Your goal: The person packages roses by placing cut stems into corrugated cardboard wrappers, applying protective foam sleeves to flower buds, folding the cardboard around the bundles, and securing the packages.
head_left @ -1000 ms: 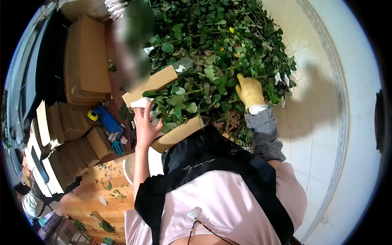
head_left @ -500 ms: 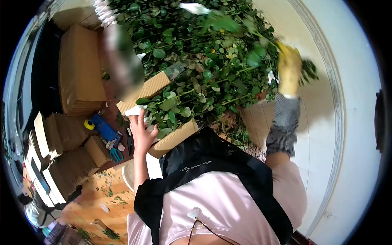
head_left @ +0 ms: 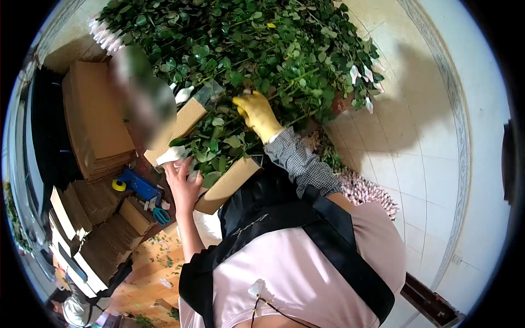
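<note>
My bare left hand [head_left: 182,183] curls its fingers around a white-sleeved rose [head_left: 171,155] at the end of a leafy bunch. The leafy rose stems [head_left: 221,139] lie between two flaps of a corrugated cardboard wrapper [head_left: 229,185]. My right hand [head_left: 257,113], in a yellow glove with a checked sleeve, is over the stems at the far end of the wrapper. Its fingers are bent and closed among the leaves; what they grip is hidden. Behind it spreads a large heap of leafy rose stems [head_left: 251,49].
Cardboard sheets [head_left: 98,109] are stacked at left, with more cardboard pieces [head_left: 106,229] below. Nearby lie a blue tool [head_left: 141,185], yellow tape [head_left: 118,185] and teal-handled scissors [head_left: 161,216]. Pale rose heads [head_left: 369,191] sit low at right. Another person [head_left: 76,309] is at lower left.
My gloved right hand has swung left from the heap's right side to the wrapper; the leafy stem it carried is no longer distinguishable. My left hand stays at the rose heads, its fingers more bent.
</note>
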The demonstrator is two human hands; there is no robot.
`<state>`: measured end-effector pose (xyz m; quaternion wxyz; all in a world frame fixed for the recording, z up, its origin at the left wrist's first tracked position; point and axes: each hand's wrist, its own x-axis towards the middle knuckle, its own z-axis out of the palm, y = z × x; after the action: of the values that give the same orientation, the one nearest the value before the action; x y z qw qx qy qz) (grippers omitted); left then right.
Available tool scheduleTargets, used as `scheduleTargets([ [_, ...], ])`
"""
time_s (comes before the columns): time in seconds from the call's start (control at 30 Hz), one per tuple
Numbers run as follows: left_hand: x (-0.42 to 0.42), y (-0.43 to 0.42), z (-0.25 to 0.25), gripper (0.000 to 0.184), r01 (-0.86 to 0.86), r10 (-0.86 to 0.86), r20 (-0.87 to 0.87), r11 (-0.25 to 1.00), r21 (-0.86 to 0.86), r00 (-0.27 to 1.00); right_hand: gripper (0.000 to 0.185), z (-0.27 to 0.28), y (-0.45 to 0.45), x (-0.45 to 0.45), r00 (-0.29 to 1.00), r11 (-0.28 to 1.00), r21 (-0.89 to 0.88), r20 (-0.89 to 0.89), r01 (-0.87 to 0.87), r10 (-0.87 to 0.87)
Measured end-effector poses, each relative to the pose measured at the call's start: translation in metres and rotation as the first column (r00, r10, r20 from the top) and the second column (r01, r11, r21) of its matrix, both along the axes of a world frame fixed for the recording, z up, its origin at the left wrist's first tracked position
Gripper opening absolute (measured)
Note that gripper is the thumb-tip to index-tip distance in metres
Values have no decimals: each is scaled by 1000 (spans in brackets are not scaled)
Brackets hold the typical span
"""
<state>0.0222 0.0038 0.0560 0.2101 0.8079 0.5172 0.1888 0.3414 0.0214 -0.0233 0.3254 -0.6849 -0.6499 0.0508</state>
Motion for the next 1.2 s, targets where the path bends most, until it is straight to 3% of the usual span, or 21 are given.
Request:
scheduleTargets([
  [0.03, -4, 0, -3, 55, -8, 8, 0, 1000, -18, 1000, 34, 25, 8, -2, 990, 998, 18, 131, 57, -59],
  [0.07, -6, 0, -7, 53, -11, 11, 4, 999, -35, 1000, 27, 53, 11, -4, 995, 995, -34, 58, 89, -87],
  [0.1, -6, -1, -11, 54, -17, 17, 5, 1000, 9, 1000, 33, 37, 19, -4, 969, 983, -163, -219, 81, -116],
  [0.17, -10, -1, -16, 58, 1, -2, -17, 999, -35, 1000, 40, -2, 24, 9, 993, 962, -264, -113, -65, 36],
  [0.23, -15, -3, -15, 60, 29, -32, -58, 998, -58, 998, 44, -34, 23, 12, 831, 998, -44, -556, -48, 15],
  [0.27, -20, -6, -13, 61, 29, -27, 23, 997, -70, 999, 46, 45, 11, 1, 990, 997, 34, 119, 74, -77],
  [0.33, -28, -16, -5, 62, 42, -33, 108, 996, -84, 994, 50, 108, -2, -17, 987, 992, -42, 121, 116, -110],
  [0.43, -51, -37, -8, 48, -144, 164, 142, 979, -142, 976, 62, 158, -17, -63, 856, 908, 233, -314, -349, 410],
  [0.5, -55, -48, -11, 32, -280, 391, 191, 857, -433, 900, 45, 160, -18, -101, 729, 725, -126, -241, -677, 640],
  [0.53, -50, -49, -4, 26, -295, 463, 197, 783, -547, 864, 23, 183, -14, -116, 639, 564, -610, 120, -556, 760],
  [0.57, -43, -53, 4, 23, -257, 277, 34, 927, -274, 960, 9, 176, -8, -133, 492, 460, -777, 225, -430, 841],
  [0.6, -43, -55, 3, 25, -114, 117, 30, 990, -77, 993, 11, 132, -9, -141, 542, 460, -763, 172, -454, 822],
  [0.63, -40, -54, 9, 25, -158, 166, 22, 967, -201, 986, 15, 115, -12, -141, 511, 532, -724, 286, -439, 811],
  [0.67, -35, -51, 16, 26, -202, 219, 17, 924, -324, 976, 17, 111, -3, -137, 401, 456, -729, 267, -511, 876],
  [0.8, -18, -50, 15, 20, -264, 269, 26, 958, -108, 963, 28, 130, 8, -127, 399, 305, -784, 80, -541, 914],
  [0.83, -17, -50, 20, 22, -283, 292, 25, 941, -186, 956, 32, 128, 7, -125, 381, 310, -769, 93, -560, 920],
  [0.93, -21, -55, 18, 22, -222, 278, 236, 945, -239, 931, 17, 116, 4, -132, 353, 369, -769, 199, -523, 914],
  [1.03, -27, -64, 7, 21, -340, 458, 535, 888, -308, 710, 14, 112, -2, -135, 282, 433, -749, 331, -501, 900],
  [1.07, -39, -70, 1, 18, -377, 630, 640, 776, -505, 440, 9, 103, -7, -124, 376, 487, -576, 310, -656, 873],
  [1.13, -62, -68, 35, 13, -546, 618, 739, 730, -412, 268, 10, 128, 4, -122, 409, 365, -676, 103, -640, 907],
  [1.2, -69, -58, 40, 13, -600, 427, 741, 799, -40, 519, 32, 143, 12, -107, 435, 256, -541, -231, -801, 870],
])
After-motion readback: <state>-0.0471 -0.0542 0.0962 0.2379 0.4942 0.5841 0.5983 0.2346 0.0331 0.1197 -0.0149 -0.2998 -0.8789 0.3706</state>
